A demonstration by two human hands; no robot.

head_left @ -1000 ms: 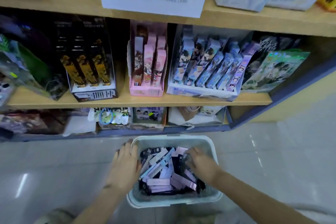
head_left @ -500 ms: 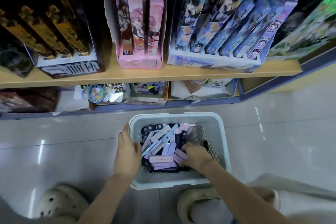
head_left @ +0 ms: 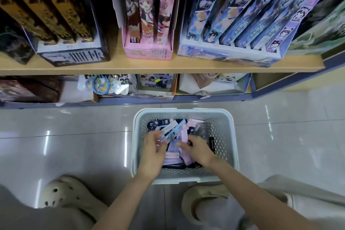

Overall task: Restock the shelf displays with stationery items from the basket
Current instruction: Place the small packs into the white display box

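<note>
A pale grey perforated basket (head_left: 231,136) stands on the floor below the shelf. It holds several long narrow stationery boxes in pink, lilac, light blue and black. Both my hands are inside it. My left hand (head_left: 152,153) holds the near end of a light blue box (head_left: 172,129) that slants up over the pile. My right hand (head_left: 199,150) has its fingers curled round the lower end of a pink box (head_left: 183,134); its fingertips are hidden among the boxes. On the wooden shelf (head_left: 168,66) stand a pink display box (head_left: 149,50) and a blue display box (head_left: 233,50).
A black and gold display box (head_left: 71,52) stands at the shelf's left. The bottom shelf (head_left: 149,97) holds card packs and a blue cord ring (head_left: 99,85). My cream clogs (head_left: 63,192) flank the basket on glossy floor tiles (head_left: 74,136).
My head has come closer and tilted down, so the shelf looks larger. My left hand left the basket's rim and reached in among the boxes. My right hand stayed in the pile.
</note>
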